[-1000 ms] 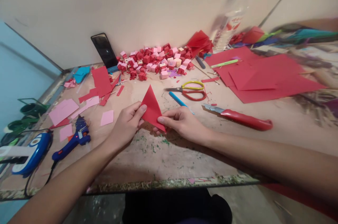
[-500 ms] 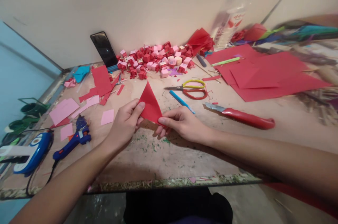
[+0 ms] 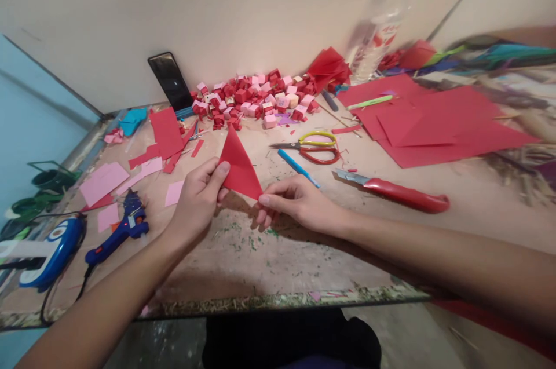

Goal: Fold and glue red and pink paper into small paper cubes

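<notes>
A piece of red paper folded to a triangle (image 3: 240, 169) is held above the table, one point facing away from me. My left hand (image 3: 200, 186) pinches its left side between thumb and fingers. At the right corner, my right hand (image 3: 292, 202) grips the paper with thumb and forefinger, its other fingers curled below. Just beyond lie scissors (image 3: 319, 148) with one yellow and one red handle, and a blue pen (image 3: 299, 168). A red-handled cutter knife (image 3: 395, 192) rests to the right of my right hand.
Small red and pink paper cubes (image 3: 256, 97) are heaped at the wall beside a leaning phone (image 3: 169, 80). Red sheets (image 3: 434, 125) and a plastic bottle (image 3: 377, 33) occupy the right. On the left are a blue glue gun (image 3: 121, 230) and pink paper pieces (image 3: 103, 182).
My left hand and the folded red paper have shifted slightly left and away from me. My right hand keeps its hold on the corner, almost in place.
</notes>
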Available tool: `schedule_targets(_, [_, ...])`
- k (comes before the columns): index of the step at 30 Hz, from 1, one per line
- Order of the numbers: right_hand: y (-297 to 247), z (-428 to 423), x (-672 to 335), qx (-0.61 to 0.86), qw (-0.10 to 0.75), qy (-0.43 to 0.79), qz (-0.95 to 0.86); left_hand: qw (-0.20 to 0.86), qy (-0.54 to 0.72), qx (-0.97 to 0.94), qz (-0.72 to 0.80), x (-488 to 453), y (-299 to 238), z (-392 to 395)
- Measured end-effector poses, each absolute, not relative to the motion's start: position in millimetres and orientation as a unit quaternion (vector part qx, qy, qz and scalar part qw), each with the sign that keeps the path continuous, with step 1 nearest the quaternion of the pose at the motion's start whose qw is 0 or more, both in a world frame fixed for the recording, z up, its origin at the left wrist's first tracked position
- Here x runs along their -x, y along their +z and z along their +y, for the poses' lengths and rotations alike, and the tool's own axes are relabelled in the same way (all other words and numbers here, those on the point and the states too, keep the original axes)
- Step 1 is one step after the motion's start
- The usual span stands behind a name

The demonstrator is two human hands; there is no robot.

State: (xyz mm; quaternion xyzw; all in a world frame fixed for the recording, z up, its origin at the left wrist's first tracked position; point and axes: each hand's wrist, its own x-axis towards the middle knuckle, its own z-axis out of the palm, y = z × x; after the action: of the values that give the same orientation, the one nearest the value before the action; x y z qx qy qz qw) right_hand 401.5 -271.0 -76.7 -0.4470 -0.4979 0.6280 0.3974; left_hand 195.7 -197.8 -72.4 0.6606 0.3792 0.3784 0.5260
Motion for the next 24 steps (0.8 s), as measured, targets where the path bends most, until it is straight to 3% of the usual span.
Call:
schedule_targets(18, [-70.6,-272.2,-402.4,0.449,0.408,0.619,-0.499,0.538,0.391,-0.641,0.383,-194.4,-75.9,-188.1])
schedule_targets(24, [-73.8,-271.9,-404.9,0.479,0.41,0.572,-0.525,0.649,0.285,-0.616,0.345,-195.1,-76.0,-193.5])
